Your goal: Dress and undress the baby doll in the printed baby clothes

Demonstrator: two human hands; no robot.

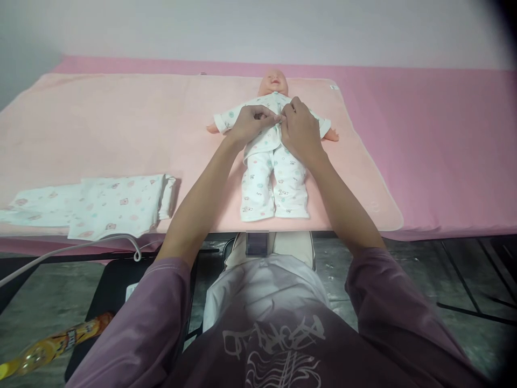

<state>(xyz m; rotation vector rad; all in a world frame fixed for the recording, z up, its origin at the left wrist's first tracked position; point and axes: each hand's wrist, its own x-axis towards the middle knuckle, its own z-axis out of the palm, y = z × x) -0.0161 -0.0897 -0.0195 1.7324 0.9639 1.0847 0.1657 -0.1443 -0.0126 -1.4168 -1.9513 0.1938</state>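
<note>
A baby doll [274, 82] lies on its back, dressed in a white patterned jacket [262, 144] and matching trousers [258, 186]. Over the doll's chest, my left hand [252, 124] pinches the front edge of the jacket between thumb and finger. My right hand [301, 126] meets it there, its fingers closed on the other side of the same opening. Both sets of fingertips nearly touch at the jacket's middle line. What exactly is between them is too small to make out. The doll's arms stretch out to either side.
The doll lies on a peach mat [194, 118] over a pink sheet [444, 151]. Folded patterned cloths [117, 205] rest at the left front edge, with a white cable [121, 237] beside them. Below left, a bottle with yellow liquid [52, 345] lies on a black chair [109, 291].
</note>
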